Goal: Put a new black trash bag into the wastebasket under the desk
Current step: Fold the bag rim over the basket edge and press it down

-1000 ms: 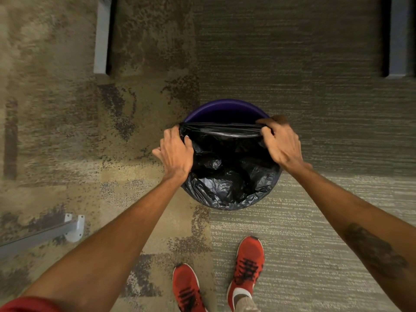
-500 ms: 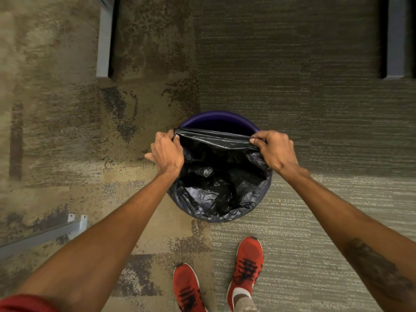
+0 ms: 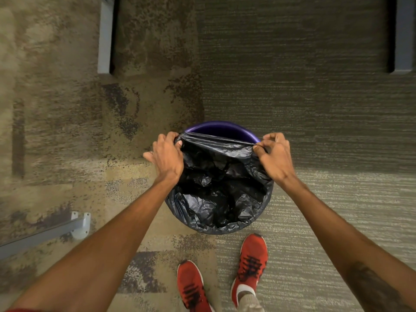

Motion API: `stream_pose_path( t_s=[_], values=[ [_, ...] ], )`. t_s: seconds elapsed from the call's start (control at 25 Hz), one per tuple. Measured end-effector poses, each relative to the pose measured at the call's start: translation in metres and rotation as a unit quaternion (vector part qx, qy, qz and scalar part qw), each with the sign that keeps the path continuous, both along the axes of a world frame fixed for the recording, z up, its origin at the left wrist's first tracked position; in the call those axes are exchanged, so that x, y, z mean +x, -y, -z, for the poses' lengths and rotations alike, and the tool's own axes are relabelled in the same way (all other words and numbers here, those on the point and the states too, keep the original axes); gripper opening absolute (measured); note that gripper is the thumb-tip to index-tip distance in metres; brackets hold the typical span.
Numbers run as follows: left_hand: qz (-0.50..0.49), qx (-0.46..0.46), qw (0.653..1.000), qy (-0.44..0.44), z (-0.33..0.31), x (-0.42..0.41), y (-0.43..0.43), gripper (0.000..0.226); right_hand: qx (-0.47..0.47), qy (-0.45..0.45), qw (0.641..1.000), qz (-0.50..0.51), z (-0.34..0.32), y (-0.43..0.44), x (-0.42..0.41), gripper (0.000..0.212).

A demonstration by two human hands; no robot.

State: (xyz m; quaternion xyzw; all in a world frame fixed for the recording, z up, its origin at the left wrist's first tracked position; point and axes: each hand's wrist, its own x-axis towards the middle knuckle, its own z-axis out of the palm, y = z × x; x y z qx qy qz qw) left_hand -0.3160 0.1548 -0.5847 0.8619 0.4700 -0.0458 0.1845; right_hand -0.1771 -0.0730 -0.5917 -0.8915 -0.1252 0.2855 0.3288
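Black trash bag (image 3: 221, 188): lining purple wastebasket (image 3: 227, 129) on carpet (image 3: 315, 97), folded over near rim, far rim bare. Left hand (image 3: 167, 155), right hand (image 3: 275, 157): each pinching bag's far edge, stretched taut between them.

Floor's patchwork carpet (image 3: 292, 86), mottled tan-brown on the left, striped grey-green on the right, with grey desk legs (image 3: 104, 37) at upper left, upper right and lower left
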Motion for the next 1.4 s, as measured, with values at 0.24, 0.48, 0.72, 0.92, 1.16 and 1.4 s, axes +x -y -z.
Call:
stream_pose_path(
  t_s=[0.24,0.48,0.72,0.92,1.16,1.4],
  values=[
    [0.022,-0.041,0.996,0.082,-0.014,0.001,0.003,0.032,0.033,0.028,0.999,0.013,-0.005,-0.008,0.006,0.013],
    [0.176,0.0,0.984,0.04,-0.018,0.015,0.005,0.026,-0.006,0.067,0.987,-0.145,-0.003,-0.013,0.005,0.021],
    [0.279,0.021,0.96,-0.027,-0.013,0.008,-0.006,0.025,-0.046,0.044,0.965,-0.253,-0.005,-0.002,0.005,0.026],
    [0.269,0.055,0.961,-0.015,-0.013,0.017,-0.006,0.02,0.014,0.085,0.99,-0.111,-0.004,-0.007,-0.011,0.023],
    [0.292,0.067,0.953,-0.043,-0.011,0.027,-0.008,0.015,0.006,0.124,0.992,-0.034,0.003,-0.013,-0.016,0.025],
    [0.344,0.095,0.931,-0.076,-0.007,0.037,-0.015,0.026,0.026,0.112,0.993,0.017,0.008,-0.013,-0.001,0.027]
  ],
)
